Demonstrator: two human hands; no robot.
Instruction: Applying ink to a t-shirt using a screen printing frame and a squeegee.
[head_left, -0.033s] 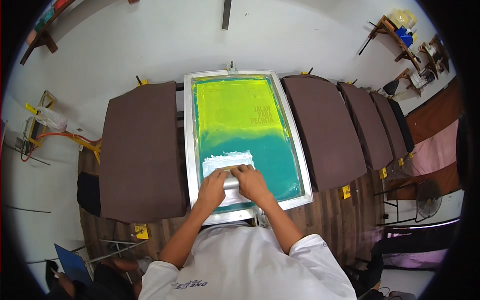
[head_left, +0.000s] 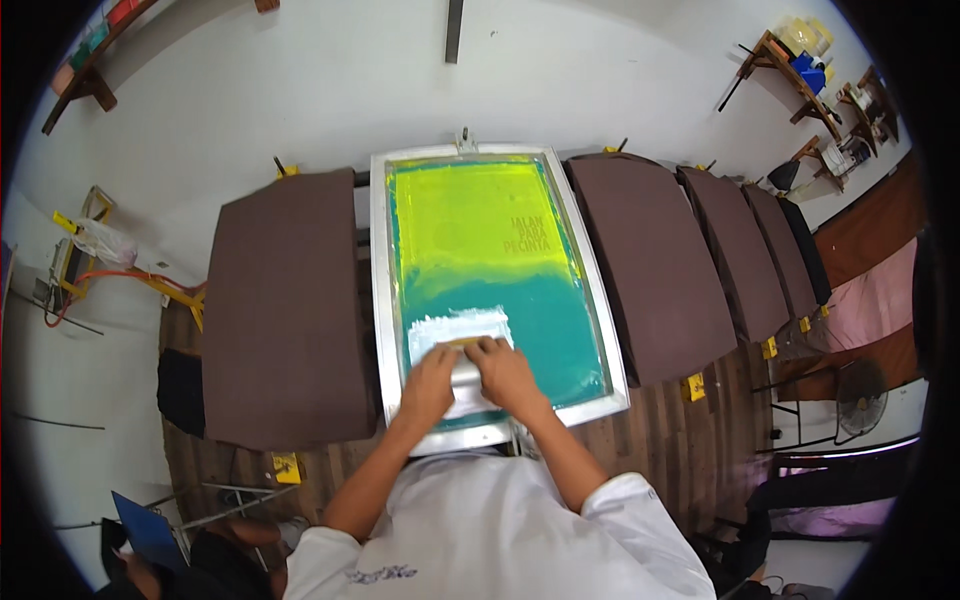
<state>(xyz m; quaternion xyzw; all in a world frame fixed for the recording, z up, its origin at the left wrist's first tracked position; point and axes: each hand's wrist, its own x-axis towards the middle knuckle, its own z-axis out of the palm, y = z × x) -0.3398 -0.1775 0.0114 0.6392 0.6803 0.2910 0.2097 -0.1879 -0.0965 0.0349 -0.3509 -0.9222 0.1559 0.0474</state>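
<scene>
Squeegee (head_left: 466, 375), grasped by the curled fingers of left hand (head_left: 430, 383) and right hand (head_left: 508, 376), meets white ink (head_left: 458, 326) on the printing screen (head_left: 385, 280).

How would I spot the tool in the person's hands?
Find the pale-framed screen between the brown boards. Near its lower end lies white paint, where the left hand and right hand grip the tool. Its silver body and tan strip set it apart from the paint.
</scene>
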